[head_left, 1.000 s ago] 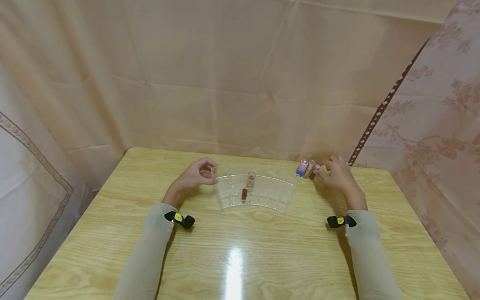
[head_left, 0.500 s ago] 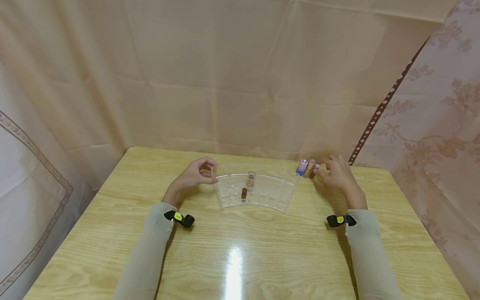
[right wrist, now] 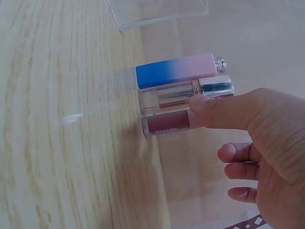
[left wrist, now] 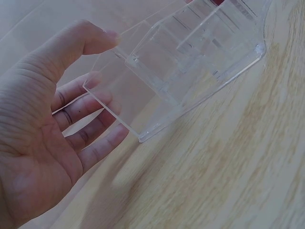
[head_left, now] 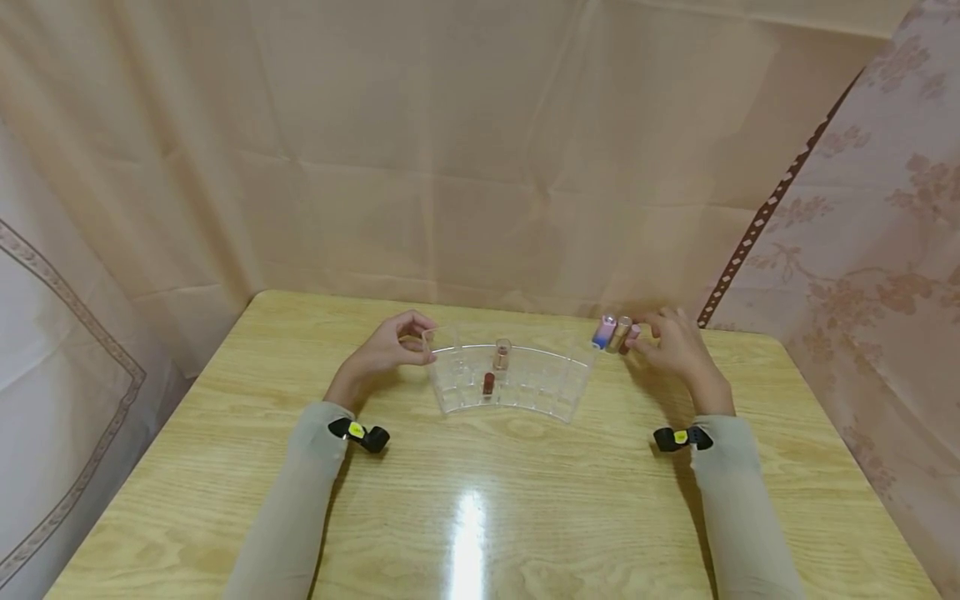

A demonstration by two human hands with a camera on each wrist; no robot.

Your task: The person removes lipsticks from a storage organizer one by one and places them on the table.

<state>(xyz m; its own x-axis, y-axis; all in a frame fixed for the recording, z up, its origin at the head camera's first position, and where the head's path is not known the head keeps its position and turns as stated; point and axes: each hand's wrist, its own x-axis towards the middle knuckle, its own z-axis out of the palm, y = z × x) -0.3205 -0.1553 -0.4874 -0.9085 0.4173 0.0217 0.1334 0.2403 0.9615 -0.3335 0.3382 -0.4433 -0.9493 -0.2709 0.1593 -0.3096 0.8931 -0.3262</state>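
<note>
My left hand (head_left: 382, 346) grips the left end wall of a clear acrylic lipstick organizer (left wrist: 190, 67), thumb on one face and fingers behind it. Two tubes stand in the organizer: a dark red one (head_left: 488, 385) in front and a clear-topped pinkish one (head_left: 502, 356) behind. Right of it, three lip tubes stand side by side: a blue-and-pink lipstick (right wrist: 176, 70), a clear tube with a shiny metallic end (right wrist: 176, 95) and a mauve lip gloss (right wrist: 167, 122). My right hand (head_left: 675, 354) pinches the lip gloss at its pink cap; the index finger is mostly hidden behind the thumb.
The wood-grain table (head_left: 480, 467) reaches back to a beige curtain (head_left: 480, 167). A floral cloth (head_left: 862, 250) hangs at the right and a white cloth with a patterned border (head_left: 60, 375) at the left. Each wrist wears a black camera strap.
</note>
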